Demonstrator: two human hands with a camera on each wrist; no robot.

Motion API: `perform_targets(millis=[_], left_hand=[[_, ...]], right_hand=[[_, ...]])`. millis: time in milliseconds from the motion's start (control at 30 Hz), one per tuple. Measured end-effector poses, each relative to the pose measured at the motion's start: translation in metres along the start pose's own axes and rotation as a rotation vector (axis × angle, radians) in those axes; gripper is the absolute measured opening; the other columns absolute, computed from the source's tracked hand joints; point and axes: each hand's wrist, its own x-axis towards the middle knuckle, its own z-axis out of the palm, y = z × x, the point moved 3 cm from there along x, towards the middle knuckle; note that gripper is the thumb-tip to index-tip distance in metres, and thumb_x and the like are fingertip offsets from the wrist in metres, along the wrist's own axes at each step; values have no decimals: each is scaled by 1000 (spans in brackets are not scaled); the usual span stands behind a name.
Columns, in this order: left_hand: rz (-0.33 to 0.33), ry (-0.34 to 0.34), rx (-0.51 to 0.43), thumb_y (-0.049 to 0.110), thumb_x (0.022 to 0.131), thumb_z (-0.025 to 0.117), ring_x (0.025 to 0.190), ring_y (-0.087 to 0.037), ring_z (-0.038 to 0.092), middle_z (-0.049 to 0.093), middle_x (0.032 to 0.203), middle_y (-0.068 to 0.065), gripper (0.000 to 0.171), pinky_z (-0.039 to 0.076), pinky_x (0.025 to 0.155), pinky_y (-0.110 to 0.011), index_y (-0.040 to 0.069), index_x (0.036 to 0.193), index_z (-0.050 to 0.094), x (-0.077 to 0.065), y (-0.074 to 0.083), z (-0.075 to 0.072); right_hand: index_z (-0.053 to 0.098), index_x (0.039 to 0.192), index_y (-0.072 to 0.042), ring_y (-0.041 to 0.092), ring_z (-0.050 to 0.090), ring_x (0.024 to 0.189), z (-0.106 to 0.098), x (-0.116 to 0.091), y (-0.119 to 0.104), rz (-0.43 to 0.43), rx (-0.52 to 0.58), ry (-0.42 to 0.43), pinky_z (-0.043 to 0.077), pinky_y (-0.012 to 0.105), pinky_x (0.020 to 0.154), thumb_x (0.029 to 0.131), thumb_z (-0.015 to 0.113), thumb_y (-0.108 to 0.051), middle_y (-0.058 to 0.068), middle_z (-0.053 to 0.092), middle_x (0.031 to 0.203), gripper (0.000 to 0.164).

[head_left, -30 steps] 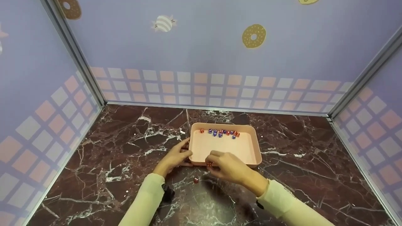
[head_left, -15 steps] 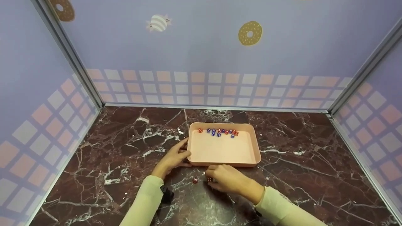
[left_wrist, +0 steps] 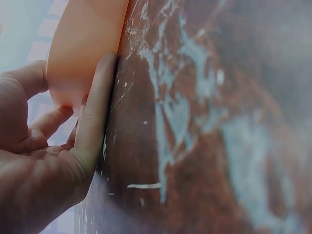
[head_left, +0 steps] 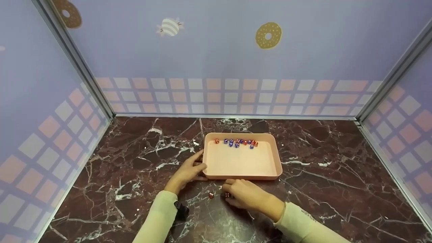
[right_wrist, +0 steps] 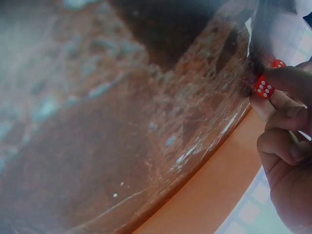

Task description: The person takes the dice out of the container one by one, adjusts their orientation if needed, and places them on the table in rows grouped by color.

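Well, on the left your left hand [head_left: 185, 171] gripped the peach tray [head_left: 241, 162] by its left end, thumb at the rim. A loose red die [head_left: 211, 195] lay on the marble table [head_left: 135, 179], on your side of the tray. Then came the red and blue dice [head_left: 237, 145] inside, along the far wall, and your right hand [head_left: 248, 196], which pinched a second red die [right_wrist: 264, 88] just outside the near wall

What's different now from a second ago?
The right hand has drawn back from the near rim of the tray to just in front of it, still pinching a red die. Nothing was visibly let go. The left hand still holds the tray's left side; the dice inside and the loose die stay put.
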Motion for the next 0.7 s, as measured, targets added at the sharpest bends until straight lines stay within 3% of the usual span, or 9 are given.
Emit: perform_targets(millis=[467, 700], left_hand=[[2, -10, -1, 0, 97, 56, 106, -32, 65, 50, 135, -28, 77, 68, 82, -50, 9, 168, 29, 1, -4, -1], [5, -24, 21, 1, 99, 55, 110, -34, 65, 49, 139, -28, 76, 68, 84, -51, 10, 169, 27, 0, -2, 0]], right_hand=[[73, 114, -12, 23, 72, 80, 2, -2, -1, 40, 11, -35, 64, 34, 69, 93, 80, -17, 3, 67, 103, 23], [72, 123, -12, 19, 71, 84, -12, -4, 1, 16, 38, -64, 64, 33, 74, 94, 80, -21, 3, 68, 108, 32]])
